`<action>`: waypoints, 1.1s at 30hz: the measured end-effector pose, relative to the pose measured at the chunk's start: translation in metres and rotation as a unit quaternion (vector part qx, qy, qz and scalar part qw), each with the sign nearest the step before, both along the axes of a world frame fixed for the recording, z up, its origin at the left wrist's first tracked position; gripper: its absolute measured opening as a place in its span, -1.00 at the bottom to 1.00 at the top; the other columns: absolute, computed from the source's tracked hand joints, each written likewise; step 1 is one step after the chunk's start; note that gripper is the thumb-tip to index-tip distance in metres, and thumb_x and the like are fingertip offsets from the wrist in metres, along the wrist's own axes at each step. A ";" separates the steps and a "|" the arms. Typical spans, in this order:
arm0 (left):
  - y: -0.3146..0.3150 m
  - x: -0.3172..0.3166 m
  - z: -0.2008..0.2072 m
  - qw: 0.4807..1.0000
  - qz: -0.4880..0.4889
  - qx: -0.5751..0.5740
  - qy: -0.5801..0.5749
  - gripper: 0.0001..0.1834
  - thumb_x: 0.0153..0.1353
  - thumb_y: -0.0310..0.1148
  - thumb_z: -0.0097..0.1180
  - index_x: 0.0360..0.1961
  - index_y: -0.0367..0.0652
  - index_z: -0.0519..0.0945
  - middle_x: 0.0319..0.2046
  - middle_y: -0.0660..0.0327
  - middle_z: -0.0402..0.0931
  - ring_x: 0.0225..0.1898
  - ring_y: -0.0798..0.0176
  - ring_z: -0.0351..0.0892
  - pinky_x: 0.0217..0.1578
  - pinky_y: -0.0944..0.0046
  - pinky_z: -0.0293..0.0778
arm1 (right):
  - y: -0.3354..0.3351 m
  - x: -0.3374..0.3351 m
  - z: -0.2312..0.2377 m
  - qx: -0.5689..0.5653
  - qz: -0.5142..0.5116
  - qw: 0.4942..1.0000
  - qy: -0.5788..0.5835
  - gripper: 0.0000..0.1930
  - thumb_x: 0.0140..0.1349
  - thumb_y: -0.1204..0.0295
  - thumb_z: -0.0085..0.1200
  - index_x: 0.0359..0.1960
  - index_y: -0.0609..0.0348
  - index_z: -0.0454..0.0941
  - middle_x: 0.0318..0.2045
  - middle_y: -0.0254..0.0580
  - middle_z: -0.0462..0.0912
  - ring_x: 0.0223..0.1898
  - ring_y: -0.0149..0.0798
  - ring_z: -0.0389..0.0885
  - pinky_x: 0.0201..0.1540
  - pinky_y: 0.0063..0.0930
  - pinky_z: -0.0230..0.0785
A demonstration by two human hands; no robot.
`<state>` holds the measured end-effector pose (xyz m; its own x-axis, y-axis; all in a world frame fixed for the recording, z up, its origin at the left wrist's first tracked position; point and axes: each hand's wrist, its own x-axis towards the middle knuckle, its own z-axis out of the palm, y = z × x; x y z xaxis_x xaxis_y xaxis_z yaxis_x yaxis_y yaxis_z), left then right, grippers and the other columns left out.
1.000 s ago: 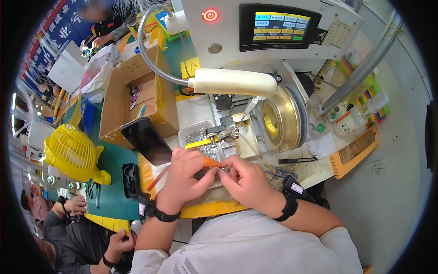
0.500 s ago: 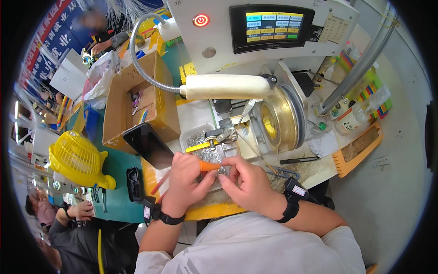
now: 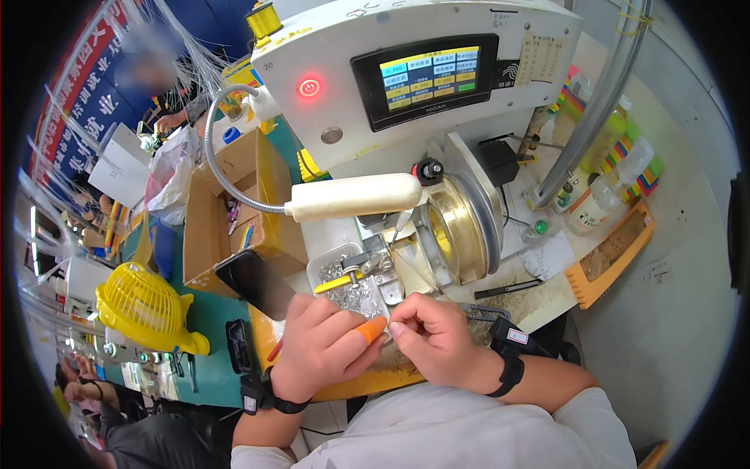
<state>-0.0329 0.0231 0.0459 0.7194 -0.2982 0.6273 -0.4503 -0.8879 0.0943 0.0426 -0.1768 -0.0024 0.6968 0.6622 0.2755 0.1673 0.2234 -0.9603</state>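
Observation:
Low in front of the machine, my two hands meet, fingertip to fingertip. My left hand (image 3: 324, 348) is closed, with an orange finger cot (image 3: 370, 330) on one finger. Thumb and forefinger of my right hand (image 3: 434, 342) are pinched together right beside that cot. Whatever sits between the fingertips is too small to make out. Just beyond them lies a clear plastic tray (image 3: 314, 275) with many small shiny metal pieces. A toggle clamp with a yellow handle (image 3: 337, 283) reaches over the tray. Part of a red stick (image 3: 274, 349) shows beside my left hand.
A white machine with a touchscreen (image 3: 431, 78) and a brass-coloured wheel (image 3: 469, 227) stands behind. A cream padded tube (image 3: 355, 195) crosses above the tray. Leftward are a phone (image 3: 254, 283), a cardboard box (image 3: 205, 234) and a yellow fan (image 3: 144, 305); rightward, an orange-framed tray (image 3: 613, 254).
The whole view has shifted, with the machine now lower and farther left. My hands sit closer to the bench's front edge, and my left fingers are turned more toward the right hand.

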 end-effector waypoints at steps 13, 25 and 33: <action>-0.010 0.036 0.027 0.987 -0.098 -0.124 0.017 -0.76 -0.10 -0.48 0.41 -0.40 -0.05 0.59 -0.47 0.35 0.50 -0.47 0.18 0.35 -0.34 0.12 0.14 | 0.011 0.000 0.021 0.148 -0.022 0.985 0.091 -0.95 0.53 0.56 0.06 -0.06 0.21 0.46 -0.31 -0.43 0.53 -0.38 -0.64 0.40 -0.36 -0.62 0.29; -0.026 0.063 0.026 0.990 0.130 -0.060 -0.003 -0.79 0.00 -0.35 0.36 -0.34 -0.06 0.60 -0.36 0.22 0.53 -0.23 0.00 0.45 -0.17 0.01 0.19 | 0.008 0.006 0.040 0.253 -0.095 0.950 -0.158 -0.94 0.23 0.58 0.16 -0.31 0.19 0.54 -0.61 -0.26 0.35 -0.64 -0.26 0.31 -0.57 -0.33 0.13; -0.017 0.074 0.031 0.987 0.097 -0.102 0.076 -0.83 0.09 -0.37 0.36 -0.43 -0.12 0.57 -0.46 0.21 0.42 -0.36 0.07 0.44 -0.19 0.08 0.26 | 0.022 0.000 0.044 0.238 -0.119 0.941 -0.208 -0.84 0.28 0.61 0.16 -0.14 0.24 0.49 -0.58 -0.31 0.39 -0.61 -0.35 0.33 -0.53 -0.39 0.18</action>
